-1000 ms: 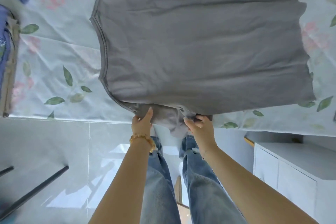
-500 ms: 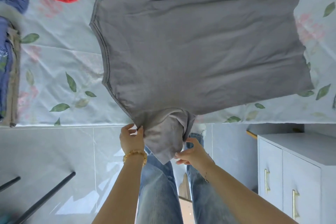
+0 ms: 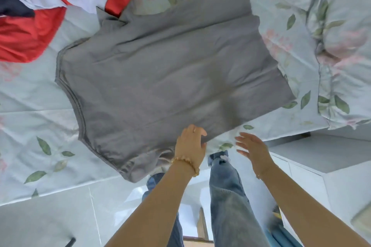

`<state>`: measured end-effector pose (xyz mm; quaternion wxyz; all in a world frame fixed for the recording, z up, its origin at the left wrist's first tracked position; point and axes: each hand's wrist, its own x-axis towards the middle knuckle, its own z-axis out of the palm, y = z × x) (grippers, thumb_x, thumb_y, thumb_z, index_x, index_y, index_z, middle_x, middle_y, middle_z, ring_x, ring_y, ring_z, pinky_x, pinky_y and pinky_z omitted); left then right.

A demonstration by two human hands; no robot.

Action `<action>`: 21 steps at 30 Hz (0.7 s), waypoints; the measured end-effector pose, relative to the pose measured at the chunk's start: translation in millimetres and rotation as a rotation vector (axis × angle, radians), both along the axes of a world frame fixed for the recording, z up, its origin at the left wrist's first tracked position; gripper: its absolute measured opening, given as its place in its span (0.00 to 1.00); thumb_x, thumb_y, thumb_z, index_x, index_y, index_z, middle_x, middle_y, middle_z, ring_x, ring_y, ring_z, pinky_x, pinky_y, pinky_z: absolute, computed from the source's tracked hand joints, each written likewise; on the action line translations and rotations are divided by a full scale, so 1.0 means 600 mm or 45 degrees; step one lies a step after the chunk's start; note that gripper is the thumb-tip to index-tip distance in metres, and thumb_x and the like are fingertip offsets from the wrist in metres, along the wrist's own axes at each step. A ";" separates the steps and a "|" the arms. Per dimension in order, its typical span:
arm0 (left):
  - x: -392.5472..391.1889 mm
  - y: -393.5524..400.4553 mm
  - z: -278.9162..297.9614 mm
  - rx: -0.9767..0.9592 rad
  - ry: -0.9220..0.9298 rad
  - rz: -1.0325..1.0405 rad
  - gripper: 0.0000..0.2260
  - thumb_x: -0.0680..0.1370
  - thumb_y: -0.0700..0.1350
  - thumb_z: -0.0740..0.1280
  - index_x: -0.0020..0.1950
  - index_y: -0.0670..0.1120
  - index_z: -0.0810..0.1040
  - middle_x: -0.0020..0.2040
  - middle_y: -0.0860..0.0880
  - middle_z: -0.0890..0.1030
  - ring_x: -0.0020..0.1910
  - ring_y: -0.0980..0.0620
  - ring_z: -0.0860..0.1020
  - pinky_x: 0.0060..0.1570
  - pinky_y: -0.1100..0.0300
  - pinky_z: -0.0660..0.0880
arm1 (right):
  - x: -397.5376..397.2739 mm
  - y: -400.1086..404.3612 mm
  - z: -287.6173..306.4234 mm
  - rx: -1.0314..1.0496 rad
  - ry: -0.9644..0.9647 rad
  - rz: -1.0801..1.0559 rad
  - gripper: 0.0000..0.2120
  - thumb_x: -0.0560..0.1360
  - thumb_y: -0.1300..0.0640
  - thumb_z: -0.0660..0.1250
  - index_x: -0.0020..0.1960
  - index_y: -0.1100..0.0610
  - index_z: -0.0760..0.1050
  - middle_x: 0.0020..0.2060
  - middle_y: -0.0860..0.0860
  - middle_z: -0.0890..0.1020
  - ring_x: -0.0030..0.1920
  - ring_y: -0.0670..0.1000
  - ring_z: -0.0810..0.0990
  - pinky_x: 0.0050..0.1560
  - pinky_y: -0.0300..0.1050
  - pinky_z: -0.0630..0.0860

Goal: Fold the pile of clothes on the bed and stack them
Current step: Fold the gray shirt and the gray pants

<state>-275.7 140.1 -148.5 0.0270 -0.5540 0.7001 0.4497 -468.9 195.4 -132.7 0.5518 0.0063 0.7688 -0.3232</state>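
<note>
The red, white and navy garments at the bed's far left corner run off the top and left edges. The left hand covers part of the grey shirt's near edge; whether its fingers pinch the cloth cannot be told. The right hand is motion-blurred.
</note>
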 end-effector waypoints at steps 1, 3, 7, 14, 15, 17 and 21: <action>-0.030 -0.007 -0.008 -0.010 -0.036 -0.062 0.13 0.79 0.44 0.65 0.64 0.48 0.73 0.63 0.49 0.71 0.63 0.49 0.69 0.63 0.55 0.68 | -0.031 -0.012 -0.008 -0.026 -0.005 -0.078 0.07 0.80 0.67 0.62 0.56 0.61 0.74 0.46 0.56 0.81 0.46 0.54 0.79 0.50 0.45 0.75; -0.083 -0.015 -0.027 -0.034 -0.156 -0.181 0.17 0.78 0.43 0.65 0.67 0.49 0.69 0.65 0.49 0.69 0.63 0.49 0.68 0.63 0.55 0.68 | -0.089 -0.039 -0.035 -0.025 -0.035 -0.192 0.04 0.79 0.63 0.63 0.53 0.60 0.75 0.43 0.54 0.80 0.44 0.52 0.80 0.51 0.44 0.77; -0.150 -0.018 -0.063 -0.116 -0.426 -0.199 0.25 0.72 0.37 0.65 0.67 0.52 0.65 0.62 0.48 0.67 0.60 0.47 0.67 0.58 0.54 0.69 | -0.179 -0.102 -0.087 -0.083 -0.206 -0.439 0.06 0.77 0.56 0.69 0.45 0.58 0.76 0.39 0.51 0.79 0.34 0.45 0.81 0.53 0.46 0.78; -0.160 -0.005 -0.076 -0.220 -0.631 -0.135 0.25 0.67 0.33 0.64 0.61 0.51 0.69 0.55 0.49 0.71 0.52 0.47 0.72 0.49 0.54 0.73 | -0.278 -0.173 -0.108 -0.148 0.021 -0.628 0.15 0.74 0.52 0.73 0.59 0.54 0.77 0.55 0.49 0.82 0.55 0.50 0.81 0.57 0.49 0.79; -0.156 -0.004 -0.073 -0.201 -0.626 -0.096 0.22 0.68 0.33 0.64 0.59 0.50 0.71 0.55 0.48 0.72 0.52 0.47 0.72 0.49 0.54 0.73 | -0.289 -0.168 -0.107 -0.138 0.098 -0.628 0.13 0.74 0.53 0.74 0.56 0.53 0.77 0.53 0.48 0.82 0.53 0.49 0.82 0.53 0.46 0.80; -0.147 0.001 -0.072 -0.137 -0.531 -0.013 0.17 0.71 0.33 0.64 0.58 0.47 0.74 0.55 0.47 0.73 0.53 0.46 0.72 0.48 0.53 0.74 | -0.306 -0.143 -0.108 -0.108 0.188 -0.585 0.09 0.72 0.52 0.75 0.48 0.52 0.77 0.47 0.46 0.83 0.48 0.46 0.83 0.44 0.41 0.82; -0.117 0.024 -0.068 -0.082 -0.221 0.052 0.13 0.74 0.29 0.63 0.54 0.40 0.79 0.53 0.45 0.77 0.52 0.45 0.74 0.51 0.53 0.75 | -0.337 -0.081 -0.122 -0.055 0.273 -0.375 0.14 0.73 0.51 0.74 0.52 0.59 0.80 0.44 0.49 0.83 0.43 0.46 0.82 0.40 0.41 0.81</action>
